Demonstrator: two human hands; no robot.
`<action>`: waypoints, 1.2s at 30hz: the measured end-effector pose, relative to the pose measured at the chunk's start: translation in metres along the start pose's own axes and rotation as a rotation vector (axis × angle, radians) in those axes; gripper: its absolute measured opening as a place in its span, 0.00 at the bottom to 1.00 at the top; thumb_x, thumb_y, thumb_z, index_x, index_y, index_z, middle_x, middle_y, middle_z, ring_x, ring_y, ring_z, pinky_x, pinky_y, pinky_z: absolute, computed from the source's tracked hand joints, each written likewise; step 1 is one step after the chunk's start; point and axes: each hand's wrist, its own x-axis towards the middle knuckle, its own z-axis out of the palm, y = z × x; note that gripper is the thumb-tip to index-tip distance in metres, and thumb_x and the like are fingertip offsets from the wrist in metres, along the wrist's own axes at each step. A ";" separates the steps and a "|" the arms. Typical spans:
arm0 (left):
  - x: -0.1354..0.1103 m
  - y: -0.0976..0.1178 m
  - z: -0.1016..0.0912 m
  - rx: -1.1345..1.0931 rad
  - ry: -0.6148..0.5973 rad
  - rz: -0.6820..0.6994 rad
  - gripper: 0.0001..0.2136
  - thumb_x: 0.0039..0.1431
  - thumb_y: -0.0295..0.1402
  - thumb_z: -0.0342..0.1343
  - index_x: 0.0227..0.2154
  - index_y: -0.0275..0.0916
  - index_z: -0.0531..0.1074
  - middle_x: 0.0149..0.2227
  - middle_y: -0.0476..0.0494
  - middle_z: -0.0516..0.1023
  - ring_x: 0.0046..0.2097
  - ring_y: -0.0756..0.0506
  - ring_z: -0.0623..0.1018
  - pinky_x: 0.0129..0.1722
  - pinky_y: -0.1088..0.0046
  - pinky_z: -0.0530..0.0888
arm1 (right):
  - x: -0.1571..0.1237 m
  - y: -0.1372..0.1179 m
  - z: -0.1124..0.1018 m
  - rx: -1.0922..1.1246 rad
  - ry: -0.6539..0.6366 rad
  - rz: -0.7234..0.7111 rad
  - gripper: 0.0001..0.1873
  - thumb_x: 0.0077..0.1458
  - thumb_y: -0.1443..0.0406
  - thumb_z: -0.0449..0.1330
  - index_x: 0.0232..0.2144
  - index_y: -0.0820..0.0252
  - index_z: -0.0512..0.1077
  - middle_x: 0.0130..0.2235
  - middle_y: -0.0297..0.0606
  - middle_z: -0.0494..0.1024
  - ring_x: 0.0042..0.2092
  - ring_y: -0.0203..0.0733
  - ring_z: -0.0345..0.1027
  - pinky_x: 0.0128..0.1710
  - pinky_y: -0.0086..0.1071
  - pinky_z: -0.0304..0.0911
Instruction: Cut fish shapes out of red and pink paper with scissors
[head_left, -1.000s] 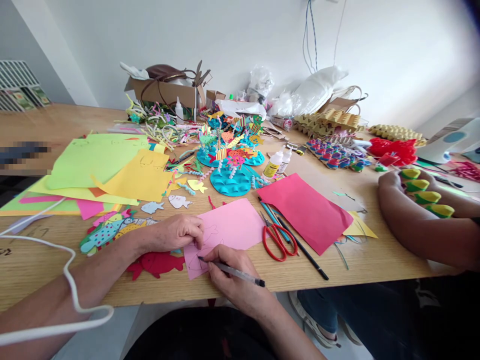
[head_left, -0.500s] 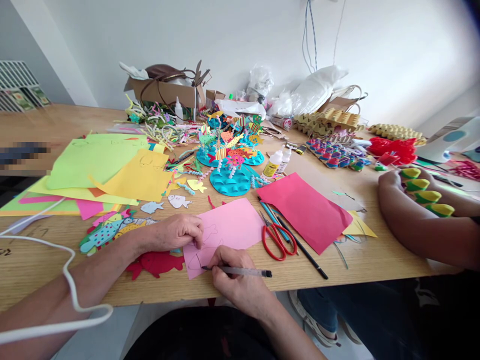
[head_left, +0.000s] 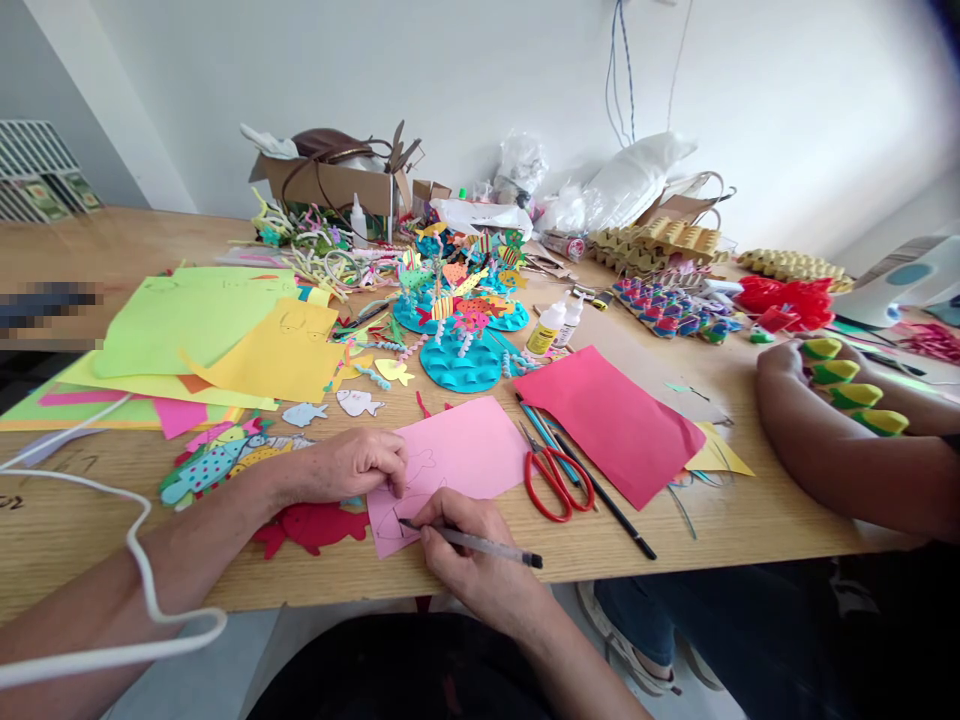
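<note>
My right hand [head_left: 466,552] is closed on a thin pen [head_left: 487,546], whose tip touches the near left corner of a light pink paper sheet [head_left: 465,452] with pencilled fish outlines. On that sheet's left edge rests my left hand [head_left: 354,466], fingers curled down and pressing it to the wooden table [head_left: 750,520]. A red paper fish [head_left: 315,525] lies just under my left wrist. Red-handled scissors [head_left: 556,478] lie to the right of the pink sheet.
A darker pink sheet [head_left: 611,420], a black pencil [head_left: 615,510], glue bottles [head_left: 546,328], blue paper reef models [head_left: 459,360], yellow and green sheets [head_left: 225,330] and cut-out fish [head_left: 214,465] cover the table. Another person's arm [head_left: 840,450] with green-yellow finger cones [head_left: 847,385] rests at the right.
My right hand shifts the pen slightly over the pink sheet's near corner, its tilt changing. My left hand and the other person's arm stay put.
</note>
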 end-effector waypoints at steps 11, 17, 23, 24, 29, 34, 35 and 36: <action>-0.004 0.014 -0.007 0.069 -0.092 -0.022 0.06 0.48 0.22 0.58 0.28 0.39 0.70 0.31 0.50 0.69 0.37 0.47 0.70 0.37 0.77 0.65 | -0.001 0.002 0.002 -0.071 -0.003 -0.100 0.07 0.46 0.75 0.53 0.27 0.64 0.71 0.23 0.30 0.69 0.24 0.31 0.61 0.26 0.22 0.56; -0.004 0.015 -0.007 0.098 -0.114 -0.037 0.07 0.47 0.24 0.60 0.29 0.38 0.69 0.32 0.50 0.68 0.38 0.47 0.70 0.37 0.76 0.66 | 0.000 0.003 0.001 -0.073 -0.013 -0.134 0.08 0.46 0.75 0.53 0.27 0.64 0.70 0.23 0.30 0.70 0.24 0.30 0.62 0.26 0.21 0.56; -0.004 0.017 -0.008 0.109 -0.124 -0.037 0.06 0.48 0.24 0.60 0.29 0.39 0.69 0.32 0.50 0.68 0.38 0.47 0.70 0.37 0.76 0.66 | 0.001 0.002 0.001 -0.095 -0.025 -0.129 0.08 0.46 0.75 0.53 0.27 0.64 0.71 0.23 0.31 0.71 0.25 0.31 0.63 0.26 0.21 0.56; -0.004 0.017 -0.008 0.110 -0.125 -0.038 0.06 0.48 0.24 0.60 0.29 0.39 0.69 0.32 0.50 0.68 0.38 0.46 0.70 0.37 0.76 0.66 | 0.001 0.003 0.001 -0.100 -0.026 -0.131 0.08 0.46 0.75 0.53 0.27 0.64 0.71 0.24 0.32 0.72 0.25 0.31 0.63 0.27 0.21 0.57; -0.003 0.017 -0.008 0.113 -0.124 -0.045 0.06 0.48 0.24 0.59 0.29 0.39 0.68 0.32 0.50 0.68 0.38 0.46 0.70 0.37 0.76 0.66 | 0.002 0.002 0.001 -0.097 -0.034 -0.124 0.08 0.46 0.75 0.52 0.27 0.62 0.71 0.23 0.31 0.71 0.24 0.32 0.62 0.27 0.22 0.57; -0.003 0.017 -0.008 0.110 -0.123 -0.051 0.06 0.48 0.23 0.58 0.28 0.39 0.68 0.32 0.50 0.68 0.38 0.47 0.70 0.37 0.76 0.66 | 0.000 0.001 0.001 -0.096 -0.037 -0.120 0.08 0.45 0.75 0.53 0.26 0.62 0.70 0.23 0.31 0.71 0.24 0.32 0.62 0.27 0.22 0.57; -0.003 0.017 -0.008 0.108 -0.123 -0.051 0.07 0.48 0.23 0.58 0.28 0.39 0.68 0.32 0.50 0.68 0.38 0.47 0.70 0.37 0.76 0.66 | 0.000 0.001 0.001 -0.098 -0.037 -0.122 0.08 0.45 0.75 0.53 0.26 0.62 0.70 0.23 0.31 0.71 0.24 0.32 0.62 0.27 0.22 0.57; -0.003 0.017 -0.008 0.107 -0.123 -0.051 0.07 0.47 0.23 0.58 0.28 0.39 0.68 0.32 0.50 0.68 0.38 0.47 0.69 0.37 0.76 0.66 | 0.000 0.001 0.002 -0.100 -0.034 -0.122 0.08 0.45 0.75 0.52 0.26 0.62 0.70 0.23 0.31 0.71 0.24 0.32 0.62 0.27 0.22 0.57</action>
